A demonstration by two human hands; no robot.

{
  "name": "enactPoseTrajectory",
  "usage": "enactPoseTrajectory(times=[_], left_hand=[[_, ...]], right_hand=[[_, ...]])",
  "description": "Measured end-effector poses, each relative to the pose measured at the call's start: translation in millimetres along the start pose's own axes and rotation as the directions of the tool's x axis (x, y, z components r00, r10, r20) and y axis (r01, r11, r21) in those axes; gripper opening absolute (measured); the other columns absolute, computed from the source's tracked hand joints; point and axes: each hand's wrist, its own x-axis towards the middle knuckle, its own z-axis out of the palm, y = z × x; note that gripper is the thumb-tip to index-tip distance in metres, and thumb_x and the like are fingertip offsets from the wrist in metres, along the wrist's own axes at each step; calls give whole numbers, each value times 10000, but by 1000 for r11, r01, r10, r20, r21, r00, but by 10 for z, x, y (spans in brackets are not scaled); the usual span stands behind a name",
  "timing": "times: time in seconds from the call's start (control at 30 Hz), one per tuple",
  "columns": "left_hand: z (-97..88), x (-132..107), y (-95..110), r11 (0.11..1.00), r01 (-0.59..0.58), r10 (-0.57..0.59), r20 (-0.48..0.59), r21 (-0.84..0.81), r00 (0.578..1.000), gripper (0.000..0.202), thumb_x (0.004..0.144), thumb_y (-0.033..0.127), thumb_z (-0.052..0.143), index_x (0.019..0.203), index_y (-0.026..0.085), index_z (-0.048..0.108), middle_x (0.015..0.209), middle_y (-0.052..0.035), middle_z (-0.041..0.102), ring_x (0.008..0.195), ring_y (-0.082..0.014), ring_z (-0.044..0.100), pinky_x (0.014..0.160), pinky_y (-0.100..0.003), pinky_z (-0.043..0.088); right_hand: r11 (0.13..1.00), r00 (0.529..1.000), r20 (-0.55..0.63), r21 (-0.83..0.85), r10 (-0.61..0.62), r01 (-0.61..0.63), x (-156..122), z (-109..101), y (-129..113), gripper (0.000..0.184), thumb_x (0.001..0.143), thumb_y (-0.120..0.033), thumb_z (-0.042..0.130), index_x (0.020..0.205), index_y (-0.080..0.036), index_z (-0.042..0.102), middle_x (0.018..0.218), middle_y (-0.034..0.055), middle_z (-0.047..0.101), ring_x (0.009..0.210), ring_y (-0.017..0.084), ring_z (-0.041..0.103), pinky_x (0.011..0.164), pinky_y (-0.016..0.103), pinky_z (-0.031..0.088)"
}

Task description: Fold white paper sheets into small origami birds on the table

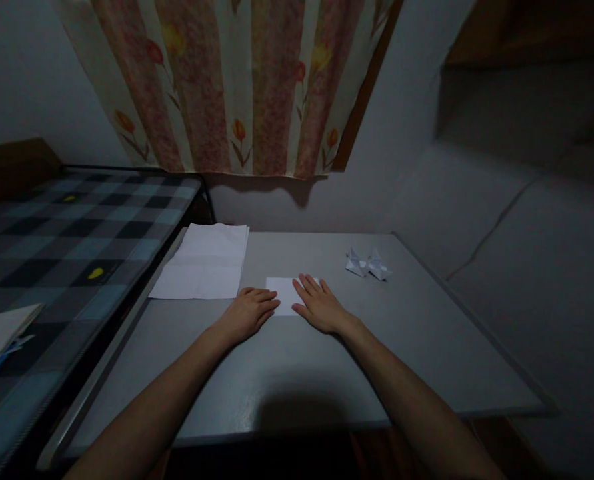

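Note:
A small white sheet of paper (283, 293) lies flat on the grey table (417, 333), near its middle. My left hand (249, 312) rests palm down on the sheet's left edge, fingers stretched out and close together. My right hand (317, 303) lies flat on the sheet's right side, fingers spread. Neither hand holds anything. Part of the sheet is hidden under both hands.
A stack of larger white paper (204, 261) sits at the table's far left. Two small folded paper figures (367, 264) stand at the far right. A bed with a checked cover (71, 233) adjoins the table's left edge. A flowered curtain (237, 80) hangs behind.

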Motion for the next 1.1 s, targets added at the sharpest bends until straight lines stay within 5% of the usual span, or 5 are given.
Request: enactPoseTrajectory(times=[0.2,0.43,0.93,1.1], left_hand=[[28,-28,-45,1000,-3,3,-19,-19,1000,268,934,296,479,1163,251,611,1274,-67,602,1174,-217,542,968,-423,398],[48,-35,-62,999,31,-34,-105,-25,994,347,865,311,593,1205,247,581,1308,-91,550,1203,-257,484,1012,-455,389],[133,-54,-103,984,129,-155,-233,-126,960,901,779,339,672,1469,198,110,1385,-183,432,1254,-330,441,1005,-516,391],[122,-42,-119,978,151,-179,-210,-142,961,776,793,343,658,1434,192,247,1240,-143,560,1130,-289,534,961,-460,422]], right_hand=[[990,989,-90,82,119,-112,-51,24,182,791,866,-602,447,1467,-125,259,1516,211,255,1418,334,187,1124,549,147],[912,922,-330,406,205,-57,16,13,259,830,759,-401,665,1457,-180,273,1278,169,537,1181,301,498,1009,489,361],[899,783,-601,416,161,135,-59,-258,34,292,808,-267,593,1094,-231,643,1008,80,649,973,262,552,905,438,422],[885,770,-621,430,146,179,-102,-315,35,82,788,-239,592,855,-227,639,851,56,644,889,247,561,851,412,434]])
